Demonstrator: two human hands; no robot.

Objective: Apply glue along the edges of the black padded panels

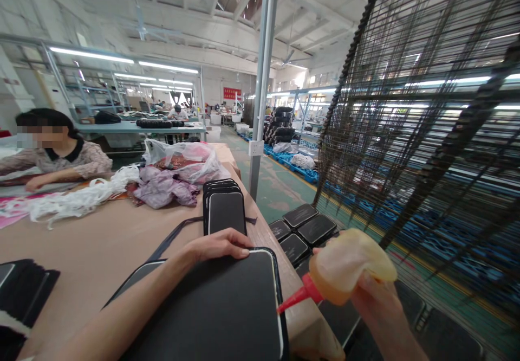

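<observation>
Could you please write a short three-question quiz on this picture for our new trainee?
1. Which of the wearer's hands holds the bottle with the red nozzle?

2. True or false: the red nozzle points up at the ceiling.

3. What does the wearer's left hand touch?
A) The white strips
B) The far edge of the large black panel
C) The bottle

Key:
1. The right hand.
2. False; it slants down toward the pale line along the large black panel's right side.
3. B.
</observation>
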